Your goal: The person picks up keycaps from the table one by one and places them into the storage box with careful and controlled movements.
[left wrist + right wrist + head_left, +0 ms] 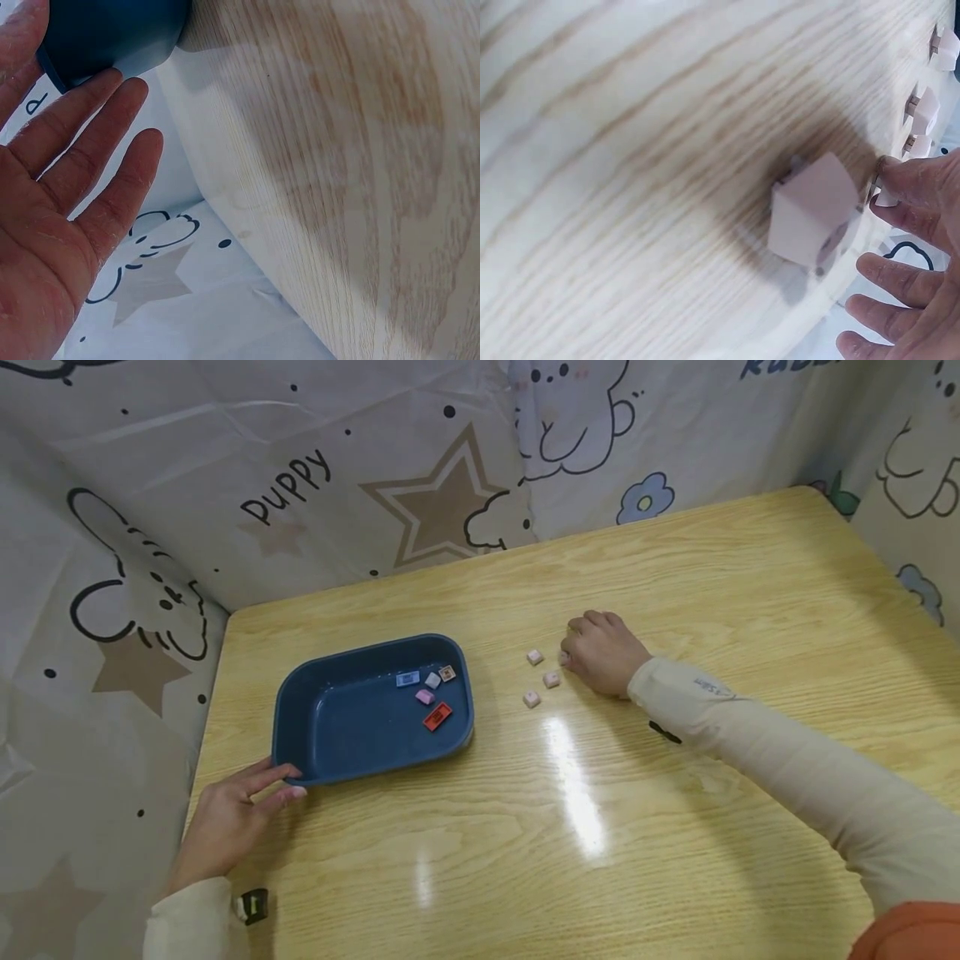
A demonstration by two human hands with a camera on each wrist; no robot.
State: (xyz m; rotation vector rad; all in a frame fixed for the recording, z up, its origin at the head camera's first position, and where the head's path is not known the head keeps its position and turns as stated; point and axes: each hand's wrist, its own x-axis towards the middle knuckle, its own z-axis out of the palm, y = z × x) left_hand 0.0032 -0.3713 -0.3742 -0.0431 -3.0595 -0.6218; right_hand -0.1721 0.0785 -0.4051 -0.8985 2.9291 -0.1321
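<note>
Around the near-left corner of a dark blue tray (375,772), my left hand (228,818) holds the rim between thumb and fingers; in the left wrist view the hand's (67,195) other fingers extend below the tray (120,37). To the tray's right, my right hand (602,653) pinches a small pale keycap (564,657) at the table. The right wrist view shows this keycap (886,198) between thumb and index finger of the hand (922,255). Several pale pink keycaps (551,679) lie left of that hand; another keycap (814,214) sits close to the wrist camera.
Inside the tray's right part lie a blue piece (407,678), a white one (432,680), a tan one (447,673), a pink one (425,697) and a red one (438,717). A patterned cloth (337,527) hangs behind the wooden table (450,860).
</note>
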